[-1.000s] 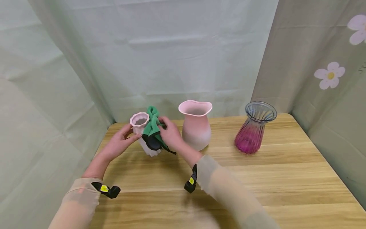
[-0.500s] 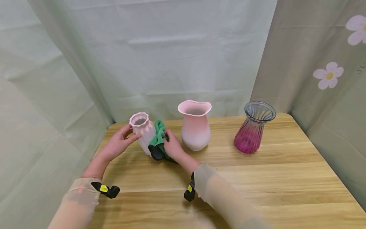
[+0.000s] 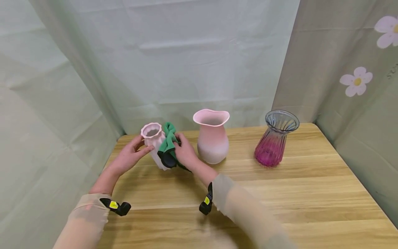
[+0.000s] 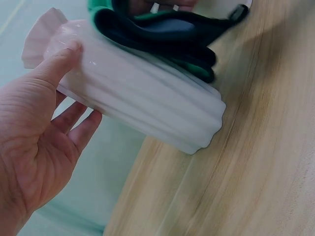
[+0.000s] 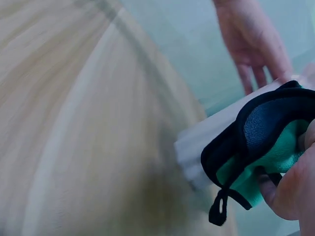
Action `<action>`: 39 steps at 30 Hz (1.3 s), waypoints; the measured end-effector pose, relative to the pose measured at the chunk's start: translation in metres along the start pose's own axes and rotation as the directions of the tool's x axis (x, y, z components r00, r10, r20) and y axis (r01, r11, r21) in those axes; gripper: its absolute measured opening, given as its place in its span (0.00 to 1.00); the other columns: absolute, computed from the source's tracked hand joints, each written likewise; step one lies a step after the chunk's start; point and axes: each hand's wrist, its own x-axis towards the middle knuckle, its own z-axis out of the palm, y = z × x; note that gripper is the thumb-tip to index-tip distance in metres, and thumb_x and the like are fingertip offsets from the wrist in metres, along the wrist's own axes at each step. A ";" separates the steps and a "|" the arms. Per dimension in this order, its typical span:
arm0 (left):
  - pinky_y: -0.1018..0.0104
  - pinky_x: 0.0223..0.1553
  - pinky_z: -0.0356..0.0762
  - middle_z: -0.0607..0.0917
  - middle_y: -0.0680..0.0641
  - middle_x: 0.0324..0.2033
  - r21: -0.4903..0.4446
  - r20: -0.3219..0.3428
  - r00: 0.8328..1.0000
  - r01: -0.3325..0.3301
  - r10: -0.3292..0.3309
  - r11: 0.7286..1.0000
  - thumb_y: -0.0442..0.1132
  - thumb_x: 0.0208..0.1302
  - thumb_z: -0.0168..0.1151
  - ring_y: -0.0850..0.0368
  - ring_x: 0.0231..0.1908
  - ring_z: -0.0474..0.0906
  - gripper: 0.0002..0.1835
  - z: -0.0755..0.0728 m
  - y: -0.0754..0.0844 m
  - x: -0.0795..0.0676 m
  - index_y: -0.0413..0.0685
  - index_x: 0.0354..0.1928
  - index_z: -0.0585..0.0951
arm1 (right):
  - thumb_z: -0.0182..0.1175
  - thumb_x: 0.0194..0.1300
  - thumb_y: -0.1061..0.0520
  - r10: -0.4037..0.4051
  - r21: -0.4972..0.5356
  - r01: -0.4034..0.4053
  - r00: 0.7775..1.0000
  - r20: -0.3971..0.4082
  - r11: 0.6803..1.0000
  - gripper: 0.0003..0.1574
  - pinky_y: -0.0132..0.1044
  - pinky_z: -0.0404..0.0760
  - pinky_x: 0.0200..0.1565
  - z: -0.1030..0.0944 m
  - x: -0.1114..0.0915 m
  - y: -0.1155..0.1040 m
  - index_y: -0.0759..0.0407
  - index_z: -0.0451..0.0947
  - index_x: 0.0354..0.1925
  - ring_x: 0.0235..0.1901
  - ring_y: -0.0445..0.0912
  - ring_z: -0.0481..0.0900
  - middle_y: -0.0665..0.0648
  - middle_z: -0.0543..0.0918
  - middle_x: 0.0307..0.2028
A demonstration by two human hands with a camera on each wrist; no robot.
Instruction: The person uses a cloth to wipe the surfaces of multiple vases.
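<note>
A pale pink ribbed vase (image 3: 156, 141) with a scalloped rim stands at the table's back left. My left hand (image 3: 131, 154) grips its neck, thumb in front and fingers behind, as the left wrist view shows on the vase (image 4: 142, 93). Bunched in my right hand (image 3: 185, 151) is a green cloth (image 3: 169, 140) with black edging and a dark patch. The cloth lies against the vase's right side and hides part of it. In the right wrist view, the cloth (image 5: 290, 142) has a black hanging loop and my right fingers pinch its folds.
Just right of my right hand stands a wider pink-and-white vase (image 3: 213, 141) with a wavy rim. Farther right is a ribbed glass vase (image 3: 275, 140), grey above and magenta below. The wooden table (image 3: 295, 197) meets pale curtains (image 3: 192, 62) at its back and sides.
My right hand slid the cloth down and right along the vase, then back up and left partway. My left hand stayed on the vase's neck.
</note>
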 end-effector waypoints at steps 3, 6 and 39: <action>0.56 0.64 0.74 0.65 0.46 0.74 0.003 0.000 1.000 -0.007 0.007 1.000 0.47 0.75 0.62 0.42 0.72 0.62 0.35 -0.001 0.001 0.000 0.57 0.79 0.61 | 0.51 0.80 0.58 -0.042 0.016 0.042 0.999 -0.001 0.999 0.16 0.43 0.75 0.62 -0.002 0.002 -0.014 0.55 0.74 0.61 0.62 0.48 0.75 0.56 0.80 0.59; 0.67 0.61 0.74 0.65 0.45 0.74 0.008 0.001 1.000 -0.013 0.013 1.000 0.45 0.75 0.61 0.42 0.72 0.63 0.35 -0.001 0.001 0.000 0.54 0.79 0.61 | 0.52 0.80 0.58 -0.087 0.025 0.087 0.996 -0.006 0.996 0.16 0.42 0.76 0.61 -0.003 0.005 -0.025 0.56 0.74 0.61 0.60 0.47 0.76 0.56 0.80 0.59; 0.41 0.68 0.66 0.59 0.39 0.75 -0.113 -0.099 0.995 -0.014 0.003 0.994 0.40 0.72 0.66 0.38 0.73 0.58 0.44 0.021 0.014 -0.006 0.47 0.81 0.51 | 0.50 0.79 0.63 -0.184 0.010 0.184 0.983 -0.005 0.983 0.16 0.43 0.76 0.61 -0.038 -0.010 -0.022 0.59 0.71 0.61 0.60 0.50 0.76 0.58 0.79 0.59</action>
